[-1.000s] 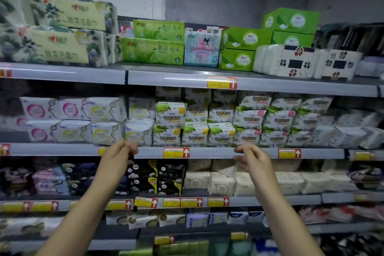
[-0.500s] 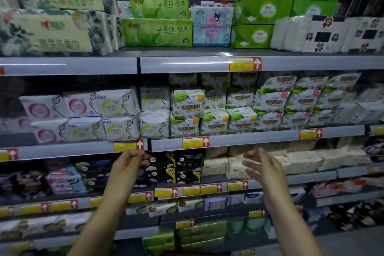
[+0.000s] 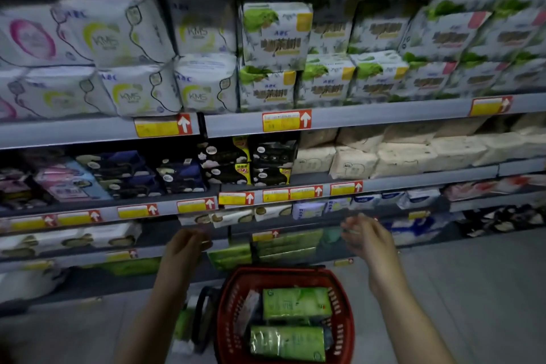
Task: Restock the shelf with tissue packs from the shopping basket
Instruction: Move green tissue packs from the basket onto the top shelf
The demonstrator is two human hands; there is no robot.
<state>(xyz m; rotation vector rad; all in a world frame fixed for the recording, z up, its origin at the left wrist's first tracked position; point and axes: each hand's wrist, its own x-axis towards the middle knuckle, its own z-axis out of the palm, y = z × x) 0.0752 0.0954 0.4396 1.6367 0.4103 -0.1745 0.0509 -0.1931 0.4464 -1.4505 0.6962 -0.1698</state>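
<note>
A red shopping basket (image 3: pixel 227 298) stands on the floor below me. Inside it lie two green tissue packs, one (image 3: pixel 295 303) behind the other (image 3: pixel 288 343). My left hand (image 3: pixel 186 245) hovers above the basket's left rim with loosely curled fingers and holds nothing. My right hand (image 3: pixel 367 238) hangs above the basket's right side, fingers relaxed, also holding nothing. Green tissue packs (image 3: pixel 283 247) sit on a low shelf just behind the basket.
Shelves (image 3: pixel 369 115) packed with white and green pad packs fill the upper view. Dark packs (image 3: pixel 248 161) and beige tissue packs (image 3: pixel 404 155) sit one level down. Grey floor (image 3: pixel 472 289) lies to the right of the basket. A black handle (image 3: pixel 204 319) hangs at the basket's left.
My view has tilted down from the top shelves to the basket on the floor. Both hands have dropped from the middle shelf edge to just above the basket.
</note>
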